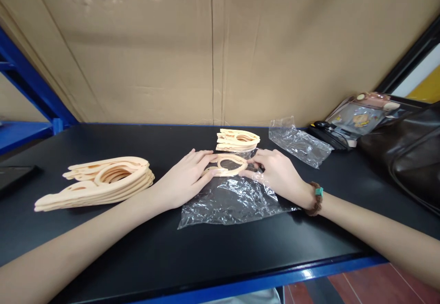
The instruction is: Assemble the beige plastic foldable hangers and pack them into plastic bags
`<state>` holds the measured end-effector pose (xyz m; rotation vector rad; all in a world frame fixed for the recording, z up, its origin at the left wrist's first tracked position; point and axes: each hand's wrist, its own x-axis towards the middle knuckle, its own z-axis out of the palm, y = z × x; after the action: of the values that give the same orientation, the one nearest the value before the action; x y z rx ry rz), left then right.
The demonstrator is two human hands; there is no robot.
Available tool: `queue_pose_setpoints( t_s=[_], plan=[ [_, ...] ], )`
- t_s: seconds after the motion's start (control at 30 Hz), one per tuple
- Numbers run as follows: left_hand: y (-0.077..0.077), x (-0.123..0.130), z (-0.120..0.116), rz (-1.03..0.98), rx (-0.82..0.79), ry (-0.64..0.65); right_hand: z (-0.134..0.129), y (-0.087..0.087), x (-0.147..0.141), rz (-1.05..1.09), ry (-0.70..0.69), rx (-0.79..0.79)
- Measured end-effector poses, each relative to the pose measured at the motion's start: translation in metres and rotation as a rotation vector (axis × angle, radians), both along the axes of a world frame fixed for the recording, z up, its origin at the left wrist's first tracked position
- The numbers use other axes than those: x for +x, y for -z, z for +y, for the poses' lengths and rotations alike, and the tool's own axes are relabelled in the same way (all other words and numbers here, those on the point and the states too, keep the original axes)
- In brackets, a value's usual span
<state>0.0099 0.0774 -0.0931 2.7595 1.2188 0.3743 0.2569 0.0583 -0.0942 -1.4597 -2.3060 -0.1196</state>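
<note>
At the middle of the table, a beige folding hanger [232, 173], folded up, lies flat over a crinkled clear plastic bag [230, 203]. My left hand [187, 175] is closed on its two-legged end, thumb at the near edge and fingers at the far edge. The rounded end is pinched by my right hand [275, 171], which also touches the bag. Whether the hanger is inside the bag or on top of it, I cannot tell. Just beyond my hands sits a small stack of similar hangers [237, 140]. A bigger hanger stack [99, 182] lies to the left of my left hand.
Another clear plastic bag [299, 141] lies at the back right. Beyond it are a black device with a cable [328, 136], a printed pouch [364, 113] and a dark leather bag [409, 148]. A dark flat object [17, 175] sits at the left edge. Cardboard [137, 56] walls the back.
</note>
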Motion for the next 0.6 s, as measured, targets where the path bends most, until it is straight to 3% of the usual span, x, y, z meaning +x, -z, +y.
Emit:
queue_pose_setpoints(
  t_s=[0.27, 0.6],
  plan=[
    [-0.0018, -0.0038, -0.0006, -0.052, -0.028, 0.049, 0.0046, 0.0037, 0.004, 0.064, -0.257, -0.115],
    [0.0022, -0.0035, -0.0015, -0.069, -0.012, 0.038, 0.0031, 0.0024, 0.0049, -0.044, -0.272, -0.09]
  ],
)
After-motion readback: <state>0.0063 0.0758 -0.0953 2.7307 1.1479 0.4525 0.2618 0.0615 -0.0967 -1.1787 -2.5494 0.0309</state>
